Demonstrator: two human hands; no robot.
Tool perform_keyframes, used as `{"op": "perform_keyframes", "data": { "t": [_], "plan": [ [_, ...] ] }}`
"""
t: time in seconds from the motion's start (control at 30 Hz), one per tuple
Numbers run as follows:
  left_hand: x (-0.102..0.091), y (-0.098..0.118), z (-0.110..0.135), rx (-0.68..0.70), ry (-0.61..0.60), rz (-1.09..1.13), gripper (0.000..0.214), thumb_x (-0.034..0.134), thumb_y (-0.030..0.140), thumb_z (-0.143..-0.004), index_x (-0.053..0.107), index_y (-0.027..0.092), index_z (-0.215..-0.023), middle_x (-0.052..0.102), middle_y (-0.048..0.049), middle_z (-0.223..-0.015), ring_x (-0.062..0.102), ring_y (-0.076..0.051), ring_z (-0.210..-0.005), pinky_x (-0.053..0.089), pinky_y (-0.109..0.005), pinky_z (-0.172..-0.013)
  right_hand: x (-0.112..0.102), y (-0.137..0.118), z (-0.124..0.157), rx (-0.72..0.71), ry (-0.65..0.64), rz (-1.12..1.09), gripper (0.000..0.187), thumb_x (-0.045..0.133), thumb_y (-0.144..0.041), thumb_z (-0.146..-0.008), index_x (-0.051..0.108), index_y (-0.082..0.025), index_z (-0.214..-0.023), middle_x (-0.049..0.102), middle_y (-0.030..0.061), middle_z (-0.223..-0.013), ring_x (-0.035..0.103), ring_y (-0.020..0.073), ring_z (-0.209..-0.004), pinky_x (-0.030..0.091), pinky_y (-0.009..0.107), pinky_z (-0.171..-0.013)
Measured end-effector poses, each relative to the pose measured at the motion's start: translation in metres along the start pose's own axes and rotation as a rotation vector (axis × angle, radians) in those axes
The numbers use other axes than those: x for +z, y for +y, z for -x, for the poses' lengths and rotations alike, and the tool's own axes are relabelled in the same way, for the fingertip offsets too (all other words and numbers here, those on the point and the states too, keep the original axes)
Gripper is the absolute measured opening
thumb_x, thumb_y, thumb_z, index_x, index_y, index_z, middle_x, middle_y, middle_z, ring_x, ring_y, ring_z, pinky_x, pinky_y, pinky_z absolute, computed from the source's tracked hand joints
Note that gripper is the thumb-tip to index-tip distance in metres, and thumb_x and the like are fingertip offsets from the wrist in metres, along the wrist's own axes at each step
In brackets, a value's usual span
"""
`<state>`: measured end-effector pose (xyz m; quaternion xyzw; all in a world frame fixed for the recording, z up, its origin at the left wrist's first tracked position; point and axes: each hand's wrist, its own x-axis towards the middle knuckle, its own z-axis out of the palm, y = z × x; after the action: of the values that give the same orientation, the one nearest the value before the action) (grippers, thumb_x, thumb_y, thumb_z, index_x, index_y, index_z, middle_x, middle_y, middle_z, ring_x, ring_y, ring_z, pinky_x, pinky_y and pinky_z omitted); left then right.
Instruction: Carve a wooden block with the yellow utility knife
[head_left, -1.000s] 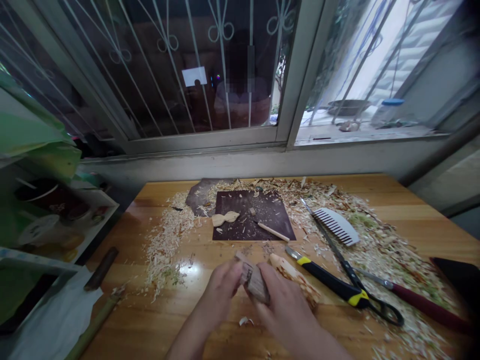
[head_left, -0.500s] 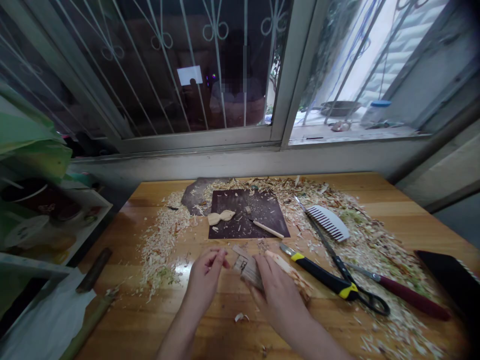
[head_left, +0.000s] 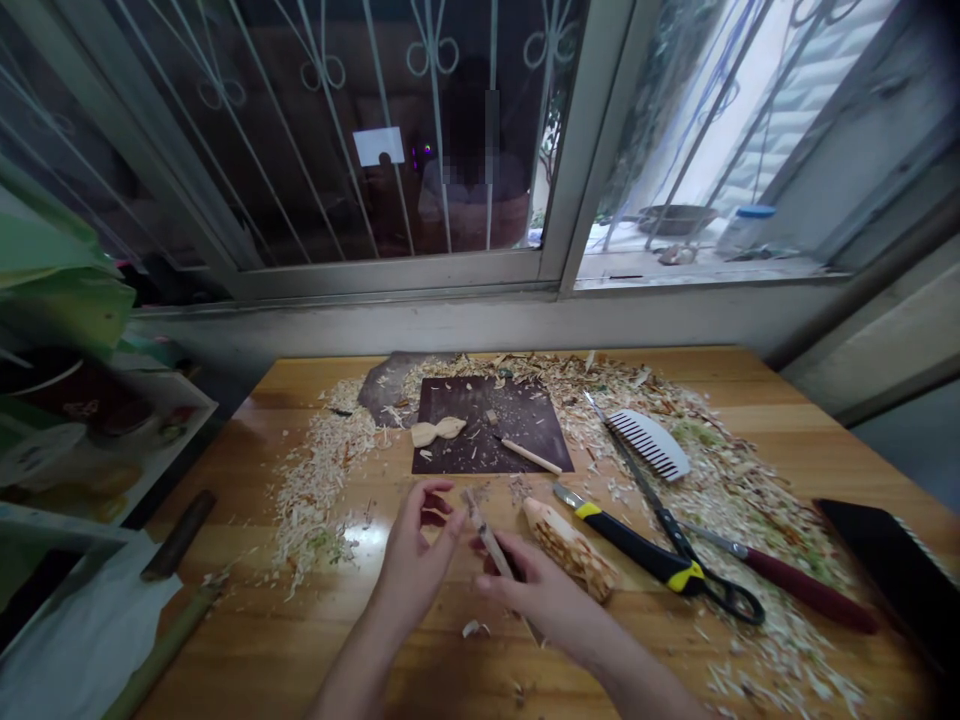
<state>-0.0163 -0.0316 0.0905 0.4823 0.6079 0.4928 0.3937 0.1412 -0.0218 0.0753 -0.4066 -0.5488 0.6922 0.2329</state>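
**Thin wood strip pinched over the bench**

Your right hand [head_left: 536, 595] grips a thin wood strip [head_left: 486, 535] near its lower end, tilted up toward the window. Your left hand [head_left: 416, 555] hovers just beside its upper tip, fingers loosely spread and holding nothing. A carved wooden piece [head_left: 570, 548] lies just right, near the yellow-handled knife [head_left: 626, 538].

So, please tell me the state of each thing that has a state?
Left hand: open, fingers beside the wooden piece.
Right hand: gripping the wooden piece.
Scissors: closed, lying flat.
Comb: lying among shavings.
Window: slid open at right.
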Motion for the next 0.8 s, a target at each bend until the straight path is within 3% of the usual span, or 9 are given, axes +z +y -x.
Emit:
{"op": "perform_keyframes", "data": {
  "t": [0.07,0.13,0.27,0.43,0.53,0.67,0.73,0.8],
  "plan": [
    [0.002,0.001,0.000,-0.013,-0.014,0.041,0.029,0.054,0.032,-0.074,0.049,0.020,-0.101,0.055,-0.0042,-0.091,0.052,-0.014,-0.078,0.040,-0.026,-0.071,0.001,-0.002,0.000,0.143,-0.091,-0.326,0.038,0.056,-0.036,-0.070,0.055,-0.016,-0.102,0.055,-0.0013,-0.069,0.044,0.0080,-0.051,0.035,0.020,-0.045],
    [0.003,0.001,0.000,-0.029,-0.019,0.090,0.027,0.052,0.033,-0.076,0.048,0.020,-0.100,0.054,-0.0055,-0.098,0.051,-0.014,-0.081,0.040,-0.025,-0.071,0.001,-0.003,0.001,0.226,-0.177,-0.587,0.040,0.048,-0.040,-0.075,0.055,-0.014,-0.105,0.056,0.0000,-0.067,0.039,0.0058,-0.042,0.030,0.018,-0.038],
    [0.006,0.002,0.000,-0.075,0.008,0.150,0.023,0.053,0.032,-0.075,0.050,0.020,-0.095,0.055,-0.0048,-0.097,0.050,-0.013,-0.079,0.040,-0.024,-0.069,-0.001,-0.003,0.001,0.248,-0.305,-0.803,0.045,0.035,-0.040,-0.081,0.054,-0.009,-0.108,0.061,0.0055,-0.071,0.045,0.0070,-0.040,0.032,0.019,-0.036],
    [0.010,0.007,0.003,-0.115,-0.005,0.222,0.031,0.058,0.033,-0.072,0.047,0.021,-0.098,0.052,-0.0050,-0.098,0.051,-0.014,-0.081,0.043,-0.025,-0.068,0.001,-0.004,0.005,0.252,-0.298,-0.771,0.047,0.033,-0.044,-0.082,0.049,-0.011,-0.112,0.065,0.0066,-0.071,0.056,0.0118,-0.046,0.039,0.021,-0.042],
    [0.014,0.011,0.008,-0.182,-0.085,0.292,0.039,0.061,0.035,-0.069,0.047,0.020,-0.101,0.054,-0.0060,-0.097,0.052,-0.016,-0.085,0.044,-0.024,-0.066,0.005,-0.007,0.007,0.252,-0.286,-0.714,0.047,0.033,-0.049,-0.082,0.050,-0.014,-0.108,0.066,0.0070,-0.072,0.058,0.0140,-0.049,0.043,0.025,-0.047],
    [0.021,0.010,0.015,-0.391,-0.243,0.345,0.027,0.053,0.042,-0.074,0.053,0.018,-0.085,0.055,0.0013,-0.066,0.049,-0.009,-0.051,0.033,-0.017,-0.040,0.012,-0.009,0.006,0.228,-0.196,-0.606,0.049,0.034,-0.056,-0.081,0.055,-0.014,-0.096,0.064,0.0062,-0.070,0.059,0.0146,-0.050,0.043,0.026,-0.049],
    [0.023,0.006,0.016,-0.464,-0.231,0.394,0.027,0.050,0.045,-0.074,0.052,0.018,-0.078,0.047,0.0062,-0.052,0.039,-0.006,-0.037,0.025,-0.016,-0.033,0.013,-0.009,0.003,0.198,-0.126,-0.492,0.049,0.037,-0.058,-0.079,0.057,-0.015,-0.093,0.064,0.0049,-0.068,0.059,0.0146,-0.051,0.044,0.028,-0.052],
    [0.023,0.003,0.015,-0.410,-0.155,0.441,0.026,0.055,0.043,-0.072,0.052,0.017,-0.074,0.048,0.0065,-0.053,0.042,-0.006,-0.041,0.032,-0.016,-0.038,0.012,-0.007,0.000,0.119,-0.050,-0.317,0.046,0.041,-0.057,-0.078,0.059,-0.015,-0.088,0.063,0.0039,-0.069,0.058,0.0148,-0.057,0.045,0.030,-0.059]
  ]
}}
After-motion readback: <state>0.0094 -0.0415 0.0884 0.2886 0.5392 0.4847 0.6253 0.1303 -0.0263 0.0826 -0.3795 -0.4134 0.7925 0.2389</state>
